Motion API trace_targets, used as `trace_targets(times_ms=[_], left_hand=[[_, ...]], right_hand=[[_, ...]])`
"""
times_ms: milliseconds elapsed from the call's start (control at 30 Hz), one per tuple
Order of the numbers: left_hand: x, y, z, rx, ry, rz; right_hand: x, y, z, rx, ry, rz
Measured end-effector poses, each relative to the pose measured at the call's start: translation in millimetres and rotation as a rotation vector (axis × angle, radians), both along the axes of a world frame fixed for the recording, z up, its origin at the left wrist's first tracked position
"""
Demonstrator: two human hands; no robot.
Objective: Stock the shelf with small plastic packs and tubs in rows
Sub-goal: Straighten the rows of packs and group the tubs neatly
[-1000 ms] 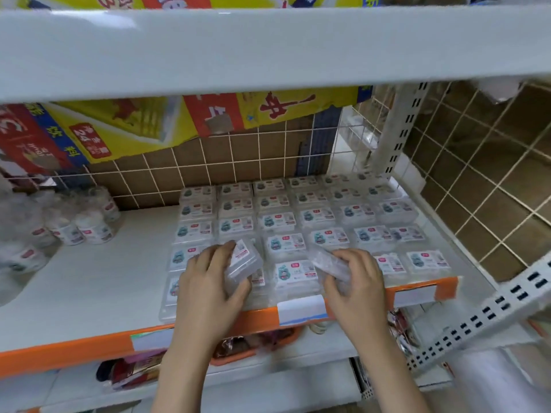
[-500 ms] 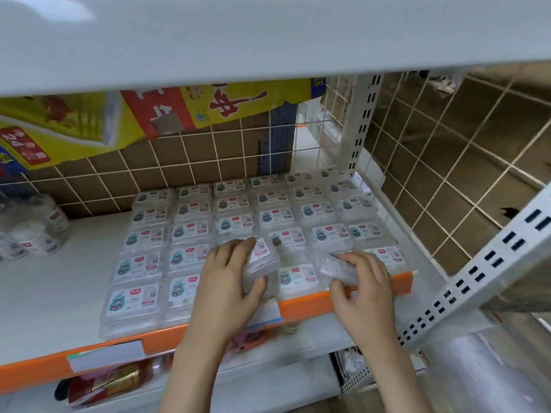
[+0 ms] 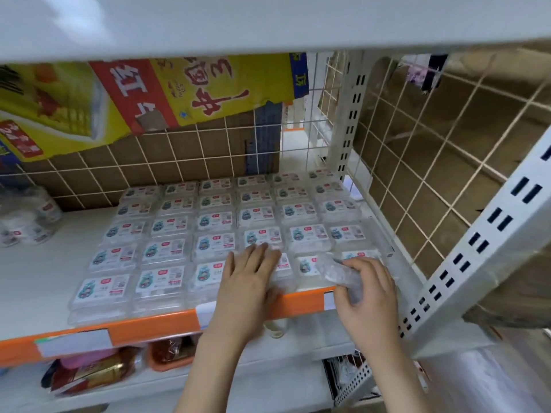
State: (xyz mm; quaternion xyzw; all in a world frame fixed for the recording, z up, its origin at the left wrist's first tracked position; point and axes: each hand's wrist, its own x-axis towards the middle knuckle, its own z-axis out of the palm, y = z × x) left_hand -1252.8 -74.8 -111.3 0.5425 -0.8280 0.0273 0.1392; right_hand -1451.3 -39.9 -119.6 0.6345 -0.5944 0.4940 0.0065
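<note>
My left hand (image 3: 249,274) lies flat, fingers straight, pressing down on a clear pack (image 3: 283,268) in the front row of the white shelf (image 3: 35,278) — the other packs (image 3: 167,251) sit in neat rows behind and beside it. My right hand (image 3: 368,289) curls round another clear pack (image 3: 337,271), gripping it tilted just above the front row's right end, near the orange shelf edge (image 3: 155,326)

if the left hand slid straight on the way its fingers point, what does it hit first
Most likely the next clear plastic pack with a white label, one row behind the front pack that the left hand lies flat on. Whether the fingertips already touch it is unclear.
</note>
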Motion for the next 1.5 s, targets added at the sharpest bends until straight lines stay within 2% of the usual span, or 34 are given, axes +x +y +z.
trace_targets(times_ms=[100,167,267,467,633,733,867,1133,1267,1367,1500], left_hand=[[-4.3,5.5,3.2,0.072,-0.101,0.074],[-6.1,7.2,7.9,0.118,-0.063,0.109],[1.4,4.5,18.4,0.187,0.089,0.219],[43.7,-24.8,33.7,0.113,0.119,0.371],[56.4,-48.4,18.0,0.212,0.132,0.439],[56.5,-47.1,10.6,0.195,0.142,0.465],[56.1,-46.7,9.1,0.179,0.154,0.472],[54.9,-46.3,13.7,0.14,0.187,0.455],[44.9,-46.1,20.6,0.042,0.21,0.371],[24.1,-45.4,29.0,0.071,0.236,0.327],[-11.1,-44.1,31.3,0.061,0.25,0.19]], right_hand=[[5.5,-5.9,-1.0,-0.015,-0.001,0.046],[9.5,-9.2,1.0,-0.025,-0.005,0.069],[11.3,-15.1,1.5,-0.019,0.009,0.079],[15.0,-24.4,-5.0,0.0,0.085,0.109],[12.6,-27.8,-10.3,0.05,0.138,0.176],[7.2,-26.3,-10.0,0.138,0.173,0.275],[2.4,-25.1,-12.1,0.202,0.18,0.34],[-3.6,-25.5,-1.3,0.213,0.123,0.295],[-26.1,-26.0,5.1,0.241,0.119,0.196],[-44.1,-24.9,8.7,0.286,0.109,0.113],[-48.2,-24.6,8.8,0.345,0.163,0.112]])
